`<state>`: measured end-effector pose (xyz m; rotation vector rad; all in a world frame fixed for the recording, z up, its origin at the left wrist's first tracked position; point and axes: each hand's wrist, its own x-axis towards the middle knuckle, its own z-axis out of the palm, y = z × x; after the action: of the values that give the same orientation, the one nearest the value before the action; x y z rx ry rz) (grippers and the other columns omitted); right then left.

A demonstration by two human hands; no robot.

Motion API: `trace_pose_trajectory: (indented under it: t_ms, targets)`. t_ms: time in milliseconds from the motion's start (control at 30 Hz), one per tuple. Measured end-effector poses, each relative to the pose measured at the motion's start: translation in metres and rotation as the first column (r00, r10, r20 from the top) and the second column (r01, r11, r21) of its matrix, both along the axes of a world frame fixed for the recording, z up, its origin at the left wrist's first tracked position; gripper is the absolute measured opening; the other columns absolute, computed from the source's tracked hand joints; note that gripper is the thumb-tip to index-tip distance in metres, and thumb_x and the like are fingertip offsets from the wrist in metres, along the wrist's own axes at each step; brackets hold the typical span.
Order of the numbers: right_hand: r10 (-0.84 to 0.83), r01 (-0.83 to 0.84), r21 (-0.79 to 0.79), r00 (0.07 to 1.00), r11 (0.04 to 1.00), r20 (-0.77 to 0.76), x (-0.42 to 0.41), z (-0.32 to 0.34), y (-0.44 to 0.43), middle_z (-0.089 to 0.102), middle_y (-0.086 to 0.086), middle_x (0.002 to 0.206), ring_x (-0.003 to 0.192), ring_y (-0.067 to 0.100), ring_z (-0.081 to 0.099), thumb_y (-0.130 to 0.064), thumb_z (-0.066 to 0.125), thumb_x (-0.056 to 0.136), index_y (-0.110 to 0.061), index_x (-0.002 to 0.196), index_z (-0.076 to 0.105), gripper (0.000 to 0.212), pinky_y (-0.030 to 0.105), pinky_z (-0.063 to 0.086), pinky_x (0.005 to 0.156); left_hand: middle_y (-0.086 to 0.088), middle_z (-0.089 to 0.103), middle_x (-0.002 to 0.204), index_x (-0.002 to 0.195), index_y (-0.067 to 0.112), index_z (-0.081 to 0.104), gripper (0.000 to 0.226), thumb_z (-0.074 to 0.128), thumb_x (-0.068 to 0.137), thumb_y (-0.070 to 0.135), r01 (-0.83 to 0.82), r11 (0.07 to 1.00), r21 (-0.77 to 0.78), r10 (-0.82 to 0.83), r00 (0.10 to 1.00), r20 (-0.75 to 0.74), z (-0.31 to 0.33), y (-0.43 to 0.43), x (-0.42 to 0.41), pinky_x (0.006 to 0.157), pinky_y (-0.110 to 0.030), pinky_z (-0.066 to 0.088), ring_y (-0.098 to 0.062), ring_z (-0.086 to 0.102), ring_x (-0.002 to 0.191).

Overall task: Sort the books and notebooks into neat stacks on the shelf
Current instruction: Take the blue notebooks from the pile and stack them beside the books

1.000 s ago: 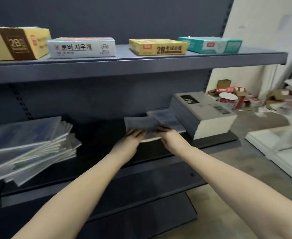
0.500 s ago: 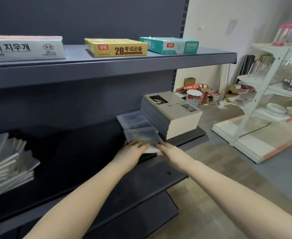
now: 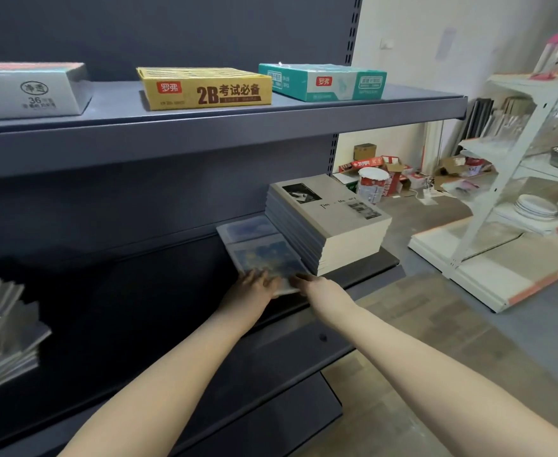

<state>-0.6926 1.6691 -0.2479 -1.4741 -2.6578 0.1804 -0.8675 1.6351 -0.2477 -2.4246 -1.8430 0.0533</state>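
A thin blue-covered notebook (image 3: 266,257) lies on the dark middle shelf (image 3: 383,258), on top of another like it (image 3: 246,229) that sticks out behind. My left hand (image 3: 249,290) and my right hand (image 3: 317,286) both grip its near edge, fingers on the cover. Right beside it stands a tall neat stack of grey books (image 3: 332,222) with a photo cover. A messy, fanned pile of thin notebooks (image 3: 2,334) sits at the far left of the same shelf.
The upper shelf (image 3: 238,127) carries a grey box (image 3: 30,89), a yellow 2B box (image 3: 205,89) and a teal box (image 3: 323,82). To the right stands a white rack (image 3: 518,179) with plates and bowls. Cartons and a bucket (image 3: 373,183) litter the floor.
My view has swung right. Both hands have slid the blue notebook toward the grey stack, turning it so it lines up over the one beneath.
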Motion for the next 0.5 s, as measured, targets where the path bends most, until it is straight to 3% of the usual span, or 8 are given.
trace_pose_trajectory:
  t_ms: [33,100,167,267,333,367,433,500]
  targets:
    - [0.013,-0.013,0.007,1.0,1.0,0.01,-0.002,-0.002,0.005,0.042,0.005,0.145,0.112,0.03,0.059,0.003,0.043,0.087,-0.019,0.138,0.04,0.056,0.039,0.049,0.089,-0.024,0.032,0.147,0.142,0.008,0.037,0.053,0.055,0.094,0.021,0.028,0.999,0.022,-0.028,1.0,-0.002,0.001,0.003,-0.001,0.112,-0.045,0.026,-0.039,0.031,0.137]
    - [0.015,-0.017,0.043,0.999,0.999,0.036,-0.007,-0.004,0.011,0.039,0.005,0.147,0.113,0.033,0.057,0.007,0.043,0.085,-0.017,0.141,0.037,0.061,0.038,0.05,0.087,-0.027,0.064,0.11,0.107,0.001,0.068,0.059,0.084,0.063,0.036,0.046,0.998,0.045,-0.047,0.999,0.027,-0.001,0.015,-0.005,0.082,-0.05,0.052,-0.042,0.064,0.101]
    - [0.001,-0.006,0.087,0.999,0.996,0.054,-0.012,-0.01,0.02,0.039,0.005,0.147,0.115,0.034,0.056,0.008,0.043,0.086,-0.018,0.143,0.035,0.063,0.038,0.05,0.087,-0.019,0.071,0.085,0.083,0.006,0.074,0.06,0.089,0.042,0.047,0.027,0.997,0.067,-0.031,0.998,0.059,-0.012,0.029,-0.013,0.059,-0.041,0.057,-0.034,0.071,0.076]
    - [0.016,-0.023,0.162,0.999,0.986,0.045,-0.021,-0.014,0.027,0.04,0.008,0.147,0.122,0.028,0.053,0.004,0.051,0.087,-0.013,0.139,0.043,0.055,0.034,0.047,0.09,-0.016,0.071,0.09,0.086,0.008,0.071,0.051,0.086,0.054,0.045,0.045,0.993,0.113,-0.054,0.995,0.078,-0.02,0.039,-0.019,0.057,-0.037,0.057,-0.03,0.07,0.08]
    - [0.068,-0.07,0.227,0.998,0.971,0.015,-0.025,-0.018,0.037,0.061,0.016,0.124,0.106,0.027,0.064,0.005,0.078,0.065,-0.005,0.114,0.066,0.052,0.031,0.054,0.08,-0.015,0.07,0.093,0.088,0.009,0.07,0.045,0.084,0.059,0.041,0.03,0.991,0.127,-0.04,0.996,0.079,-0.024,0.044,-0.022,0.056,-0.037,0.057,-0.03,0.069,0.084]
    - [0.072,-0.068,0.228,0.997,0.971,-0.01,-0.026,-0.021,0.041,0.068,0.017,0.111,0.098,0.029,0.068,0.004,0.083,0.056,-0.003,0.102,0.072,0.048,0.034,0.056,0.074,-0.014,0.07,0.093,0.088,0.009,0.07,0.043,0.083,0.061,0.039,0.027,0.991,0.132,-0.038,0.996,0.086,-0.024,0.048,-0.023,0.056,-0.036,0.057,-0.03,0.069,0.084]
    - [0.094,-0.061,0.242,0.988,0.968,-0.126,-0.027,-0.023,0.05,0.065,0.019,0.115,0.105,0.032,0.065,0.002,0.066,0.075,0.001,0.107,0.069,0.032,0.038,0.054,0.083,-0.013,0.07,0.092,0.086,0.01,0.07,0.039,0.083,0.061,0.038,0.012,0.991,0.132,-0.03,0.991,0.13,-0.024,0.058,-0.025,0.055,-0.034,0.057,-0.03,0.069,0.083]
    - [0.095,-0.064,0.232,0.987,0.971,-0.126,-0.03,-0.018,0.057,0.051,0.018,0.136,0.125,0.03,0.051,-0.006,0.039,0.093,0.001,0.128,0.055,0.039,0.034,0.043,0.1,-0.012,0.07,0.09,0.083,0.01,0.07,0.039,0.085,0.059,0.037,0.003,0.992,0.123,-0.025,0.984,0.177,-0.023,0.068,-0.027,0.053,-0.033,0.056,-0.031,0.068,0.083]
